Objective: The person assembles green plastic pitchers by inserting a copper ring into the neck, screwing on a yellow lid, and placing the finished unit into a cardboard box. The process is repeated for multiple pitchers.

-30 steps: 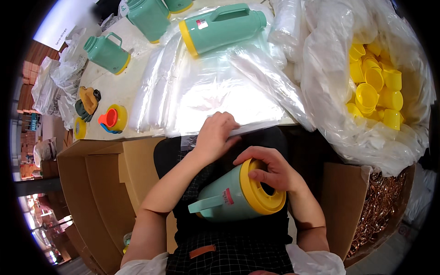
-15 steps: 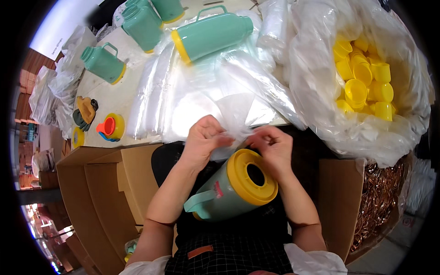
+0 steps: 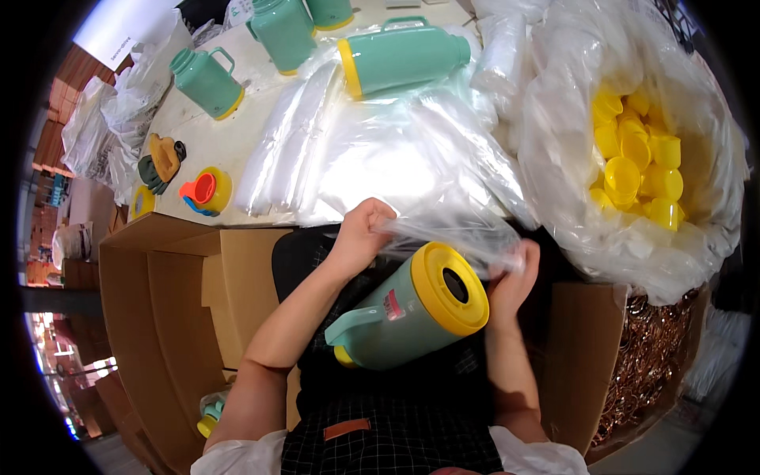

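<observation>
A clear plastic bag [image 3: 453,235] is stretched between my two hands above my lap, blurred by motion. My left hand [image 3: 360,236] pinches one end of its edge; my right hand [image 3: 514,273] grips the other end. Just below the bag, a green vacuum flask [image 3: 396,328] lies tilted on my lap, its yellow ring-shaped base with a dark round centre facing up and away. Its handle points to the lower left. Beyond my hands, a stack of clear plastic bags [image 3: 380,162] covers the table's near edge.
A green flask [image 3: 408,59] lies across the bags, with others [image 3: 207,81] standing left. Gloves [image 3: 164,161] and coloured cups [image 3: 210,190] sit at the table's left. An open carton [image 3: 170,309] is at left; a plastic-lined container with yellow cups [image 3: 621,178] and a box of coppery pieces [image 3: 645,364] are at right.
My hands have moved apart, the right one going right and down, and the bag now spreads between them. The flask on my lap has shifted slightly right. The view has also shifted.
</observation>
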A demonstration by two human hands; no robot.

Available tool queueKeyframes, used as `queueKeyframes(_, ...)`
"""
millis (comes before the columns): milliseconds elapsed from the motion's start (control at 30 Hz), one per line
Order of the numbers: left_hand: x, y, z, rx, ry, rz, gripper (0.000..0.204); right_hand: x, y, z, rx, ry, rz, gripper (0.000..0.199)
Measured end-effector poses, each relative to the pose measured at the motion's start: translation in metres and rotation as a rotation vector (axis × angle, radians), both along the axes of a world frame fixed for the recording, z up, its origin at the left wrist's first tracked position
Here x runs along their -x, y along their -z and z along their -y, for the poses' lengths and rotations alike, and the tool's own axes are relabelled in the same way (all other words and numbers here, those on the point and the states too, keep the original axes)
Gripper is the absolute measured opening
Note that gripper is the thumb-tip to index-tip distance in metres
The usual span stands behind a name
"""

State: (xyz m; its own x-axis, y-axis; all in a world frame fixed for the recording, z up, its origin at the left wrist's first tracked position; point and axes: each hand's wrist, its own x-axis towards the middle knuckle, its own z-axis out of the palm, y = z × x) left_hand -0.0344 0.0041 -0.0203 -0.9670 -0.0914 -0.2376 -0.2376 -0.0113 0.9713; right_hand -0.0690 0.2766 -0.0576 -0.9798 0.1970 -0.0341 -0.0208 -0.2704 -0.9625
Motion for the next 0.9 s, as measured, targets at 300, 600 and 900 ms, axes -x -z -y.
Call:
queueKeyframes(300,-0.167,-0.052,0.007,0.664,0.051,-0.095,0.061,-0.140,-0.003,0.010,-0.907,-0.949,-0.130,0.036)
queueKeyframes(600,-0.281,-0.034,0.008,0.861,-0.946,-0.186,0.041,-0.141,-0.059,0.132,-0.448,-1.679,0.073,0.078)
queueKeyframes(900,-0.494,-0.028,0.205,-0.160,-1.328,0.322,0.025,-0.186,-0.071,0.190,-0.280,-1.940,-0.291,0.034)
